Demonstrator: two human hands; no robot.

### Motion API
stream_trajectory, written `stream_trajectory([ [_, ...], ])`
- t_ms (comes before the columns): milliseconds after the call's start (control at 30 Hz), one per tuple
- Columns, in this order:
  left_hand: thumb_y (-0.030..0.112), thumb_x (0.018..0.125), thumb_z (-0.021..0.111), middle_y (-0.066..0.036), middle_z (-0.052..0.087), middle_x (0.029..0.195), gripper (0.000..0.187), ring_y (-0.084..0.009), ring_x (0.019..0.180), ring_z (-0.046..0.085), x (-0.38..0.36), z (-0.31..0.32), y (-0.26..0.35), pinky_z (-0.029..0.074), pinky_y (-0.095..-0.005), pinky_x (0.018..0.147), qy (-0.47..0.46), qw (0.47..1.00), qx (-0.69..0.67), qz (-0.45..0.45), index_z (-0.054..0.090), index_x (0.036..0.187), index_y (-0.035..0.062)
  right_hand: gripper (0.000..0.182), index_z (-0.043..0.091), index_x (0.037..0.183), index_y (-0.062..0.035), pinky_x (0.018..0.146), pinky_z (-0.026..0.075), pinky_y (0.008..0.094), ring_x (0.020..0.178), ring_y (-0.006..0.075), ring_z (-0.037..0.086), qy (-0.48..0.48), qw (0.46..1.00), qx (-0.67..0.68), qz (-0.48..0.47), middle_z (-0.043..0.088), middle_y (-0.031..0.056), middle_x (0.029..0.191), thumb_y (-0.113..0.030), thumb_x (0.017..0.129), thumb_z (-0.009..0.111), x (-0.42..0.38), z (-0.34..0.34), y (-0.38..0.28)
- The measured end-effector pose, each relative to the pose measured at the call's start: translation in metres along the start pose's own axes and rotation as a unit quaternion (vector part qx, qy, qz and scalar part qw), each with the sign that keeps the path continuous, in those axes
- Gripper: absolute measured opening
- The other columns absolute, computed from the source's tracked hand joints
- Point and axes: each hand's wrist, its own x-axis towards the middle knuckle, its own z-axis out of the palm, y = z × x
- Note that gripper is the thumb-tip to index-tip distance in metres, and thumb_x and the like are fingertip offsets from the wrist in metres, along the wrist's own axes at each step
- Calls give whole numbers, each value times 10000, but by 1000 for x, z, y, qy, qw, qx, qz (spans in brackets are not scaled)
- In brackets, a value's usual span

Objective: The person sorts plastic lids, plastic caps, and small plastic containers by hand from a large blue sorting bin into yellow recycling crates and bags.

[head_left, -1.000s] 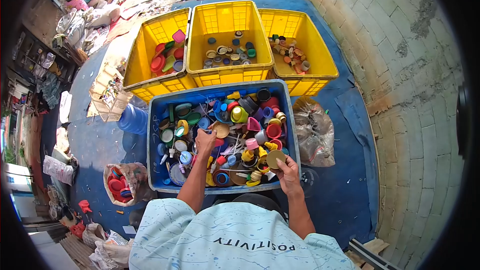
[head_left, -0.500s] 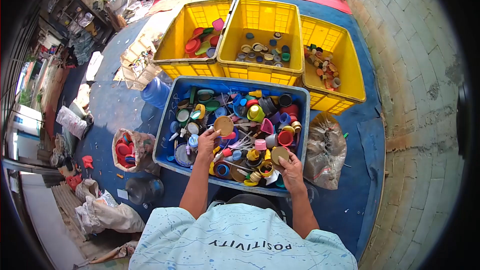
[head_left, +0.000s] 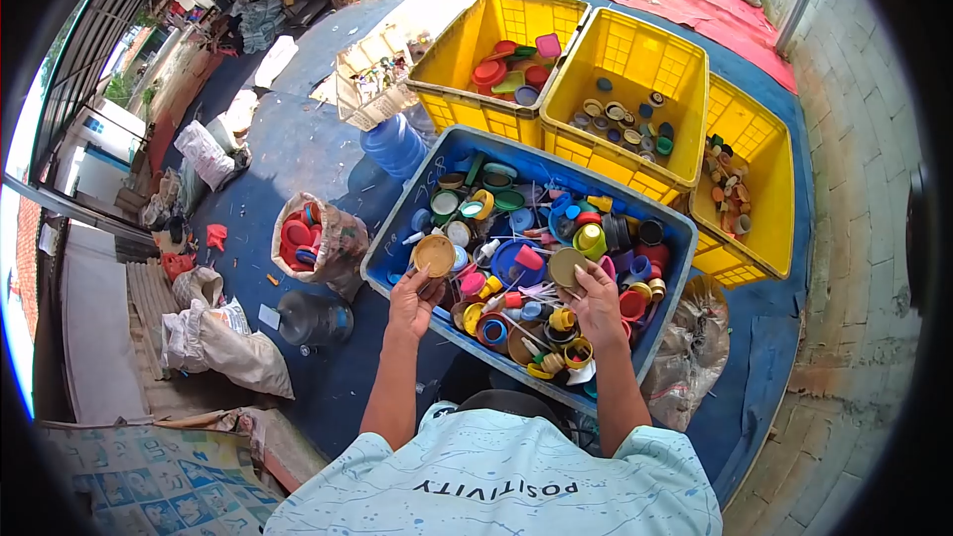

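Observation:
Between the fingers of my left hand (head_left: 412, 306) is a round tan lid (head_left: 434, 255), its flat face turned up. My right hand (head_left: 596, 303) pinches an olive-brown lid (head_left: 567, 268) by its edge. Both hands are above a blue crate (head_left: 536, 154) heaped with mixed plastic caps and lids. In that heap lie a blue lid (head_left: 508, 260), a yellow-green cap (head_left: 590, 238) and several white sticks. The lower parts of the heap are hidden under other pieces.
Behind the blue crate stand yellow crates, a left one (head_left: 467, 114), a middle one (head_left: 620, 164) and a right one (head_left: 769, 253), with sorted lids inside. A sack of red lids (head_left: 342, 238), a clear jug (head_left: 313, 318) and a filled plastic bag (head_left: 690, 357) flank it. A block wall (head_left: 854, 238) rises at right.
My view has turned left, so the crates appear farther right. Both hands still hold their lids, and the left lid now shows nearer the crate's left side.

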Motion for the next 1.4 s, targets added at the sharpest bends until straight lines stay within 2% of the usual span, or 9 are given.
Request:
stream_trajectory([
  [33, 173, 878, 657, -60, 668, 972, 269, -164, 868, 652, 3, 3, 2, 531, -330, 776, -1, 1000, 6, -2, 566, 1103, 58, 211, 581, 1070, -70, 665, 474, 235, 784, 95, 608, 32, 999, -39, 3, 647, 30, 923, -129, 880, 652, 7, 5, 6],
  [167, 165, 885, 648, -57, 671, 956, 240, -153, 856, 656, 25, 15, 11, 532, -323, 766, -13, 1000, 12, -26, 564, 1083, 58, 224, 593, 1033, -89, 620, 440, 219, 688, 68, 554, 5, 1000, -19, 6, 631, -13, 847, -136, 844, 703, 44, 7, 38],
  [500, 138, 855, 690, -64, 660, 927, 250, -167, 826, 652, 181, 63, 63, 522, -340, 783, -143, 984, 46, -97, 542, 1042, 61, 171, 606, 988, -75, 600, 429, 231, 641, 70, 514, 81, 995, -26, -54, 591, -26, 770, -128, 852, 695, 150, 100, 60],
  [700, 179, 861, 688, -39, 652, 883, 199, -147, 798, 635, 310, 156, 123, 512, -308, 743, -257, 962, 55, -68, 568, 985, 79, 138, 596, 958, -89, 590, 418, 237, 652, 77, 506, 58, 991, -9, -124, 549, -37, 755, -154, 868, 678, 257, 179, -3],
  [800, 200, 872, 672, -150, 642, 1044, 341, -229, 939, 640, 372, 196, 140, 532, -366, 834, -274, 961, 27, -24, 547, 1108, -12, 112, 603, 888, -76, 611, 441, 241, 647, 92, 527, 75, 987, 18, -141, 575, -1, 742, -165, 881, 671, 308, 210, -38],
  [933, 205, 891, 637, -239, 484, 1316, 504, -329, 1180, 531, 385, 182, 135, 485, -403, 946, -229, 969, 38, -89, 430, 1260, -69, 106, 595, 855, -48, 575, 419, 236, 624, 91, 511, 183, 970, -101, -124, 560, 9, 733, -110, 859, 681, 356, 181, -19],
  [1133, 167, 955, 508, -233, 427, 1379, 465, -342, 1269, 455, 372, 130, 102, 435, -447, 1030, -163, 966, -59, -194, 357, 1321, -76, 151, 608, 956, 13, 518, 405, 241, 611, 90, 509, 194, 965, -108, -137, 582, 26, 741, -65, 833, 650, 296, 147, 39],
  [1267, 152, 962, 495, -192, 560, 1232, 330, -308, 1131, 569, 325, 114, 90, 486, -426, 980, -154, 971, -62, -173, 451, 1215, -55, 286, 576, 1110, 42, 575, 441, 194, 651, 64, 525, 138, 978, -48, -149, 673, 71, 945, -98, 864, 618, 221, 147, 71],
  [1400, 161, 959, 518, -158, 626, 1119, 240, -274, 1031, 621, 268, 97, 63, 517, -394, 936, -192, 968, -40, -160, 557, 1108, -24, 294, 569, 1141, 21, 575, 418, 186, 679, 49, 519, 155, 968, -163, -112, 670, 54, 935, -101, 879, 623, 135, 134, 103],
])
